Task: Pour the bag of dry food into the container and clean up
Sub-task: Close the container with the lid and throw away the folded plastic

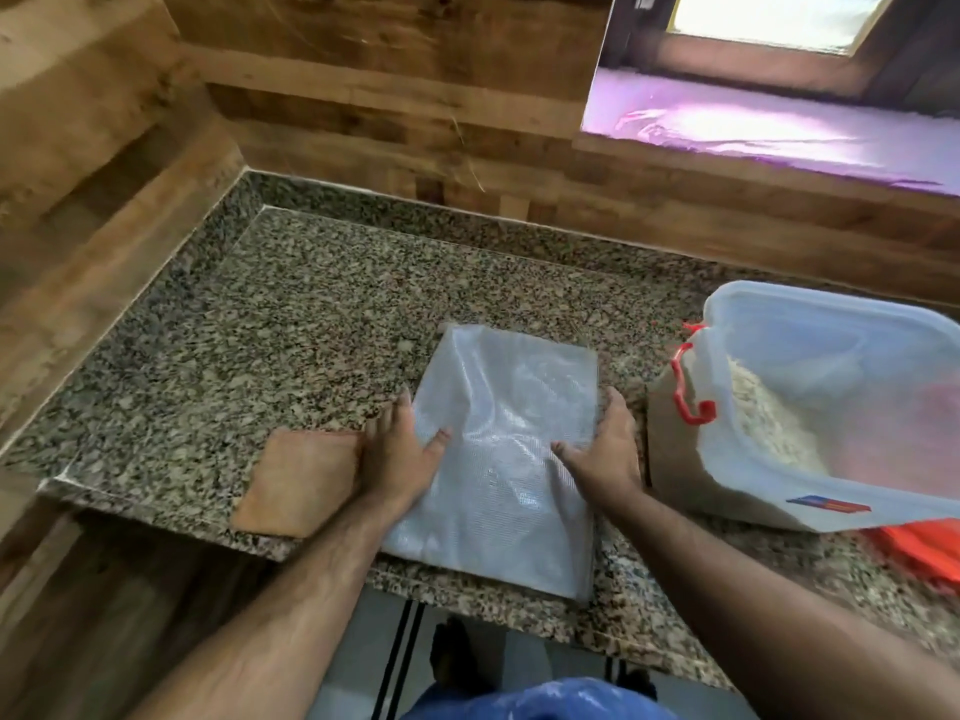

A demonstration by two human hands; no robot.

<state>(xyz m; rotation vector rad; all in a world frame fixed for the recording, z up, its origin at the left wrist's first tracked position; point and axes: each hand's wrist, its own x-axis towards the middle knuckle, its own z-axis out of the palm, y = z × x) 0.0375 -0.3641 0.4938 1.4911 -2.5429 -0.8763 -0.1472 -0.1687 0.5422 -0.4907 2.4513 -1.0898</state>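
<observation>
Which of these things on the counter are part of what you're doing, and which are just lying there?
Part of the job:
empty plastic bag, flat under the left hand and right hand
container holding the dry food

Lying about:
brown cloth
orange item behind the container

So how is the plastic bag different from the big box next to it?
The plastic bag lies flat and looks empty, pressed down by the left hand and right hand; the container stands up with pale dry food inside. The bag is thin and crinkly, while the container is stiff, with a red handle. The bag looks smaller, too. Both are see-through plastic resting on the speckled counter.
</observation>
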